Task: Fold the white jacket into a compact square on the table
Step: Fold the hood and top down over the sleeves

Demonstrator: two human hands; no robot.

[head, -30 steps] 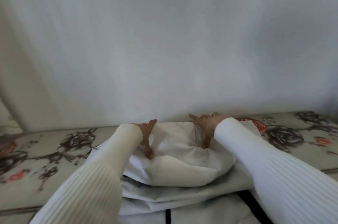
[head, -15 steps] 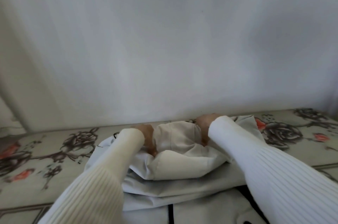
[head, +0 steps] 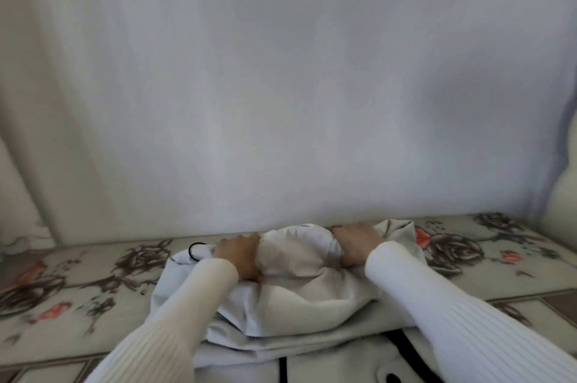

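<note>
The white jacket (head: 296, 307) lies bunched on the table (head: 93, 295) in front of me, with black trim showing along its near edge. At its far end a rounded bulge of fabric rises between my hands. My left hand (head: 240, 253) grips the left side of that bulge, fingers curled into the cloth. On the right side, my right hand (head: 356, 242) clutches the fabric the same way. Both arms wear white ribbed sleeves. A thin black cord loop (head: 195, 250) pokes out to the left of my left hand.
The table carries a cloth printed with dark roses and red accents. A white curtain (head: 281, 86) hangs close behind the table's far edge. A pale rounded object (head: 562, 204) stands at the far right.
My hands went from lying flat with fingers spread on the jacket's far end to closing on the fabric and gathering it into a raised bulge between them.
</note>
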